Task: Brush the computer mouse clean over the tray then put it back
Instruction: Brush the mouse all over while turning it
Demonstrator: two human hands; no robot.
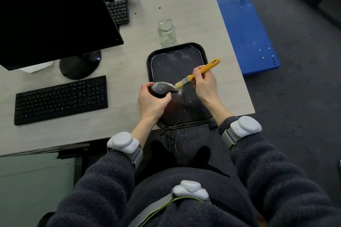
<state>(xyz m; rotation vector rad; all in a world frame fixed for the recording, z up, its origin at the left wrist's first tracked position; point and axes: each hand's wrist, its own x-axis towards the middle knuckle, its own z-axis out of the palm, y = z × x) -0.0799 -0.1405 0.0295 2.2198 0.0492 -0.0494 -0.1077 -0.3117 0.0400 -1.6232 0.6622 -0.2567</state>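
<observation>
The fingers of the left hand [151, 102] are curled tight around the computer mouse [162, 89], with the thumb pressed on its near side and the other fingers wrapped over its far left end. The mouse is held up in the air, over the near left part of the tray [201, 51]. It is dark, smooth and round like an egg, and pale dust is seen on its shiny top. Its long side is laid from left to right, and its right end is pointed at the brush [196, 74]. A thin black cord [183, 110] is hung down from the mouse, over the tray and past the edge of the table [184, 2].

The fingers of the right hand [203, 84] are pinched shut around the yellow handle of the brush, near its silver metal band. The brush is tilted, with the handle end pointed up and to the right, and the pale bristles pointed down and to the left. The bristles are touched to the right end of the mouse.

The tray is black, flat and nearly square, with round corners and a raised rim. White dusty smears are seen on its floor. It is set at the near right corner of the pale table. A clear glass jar [166, 32] is stood just behind the tray. A black keyboard [60, 99] is laid well to the left, in front of a dark monitor [51, 13].
</observation>
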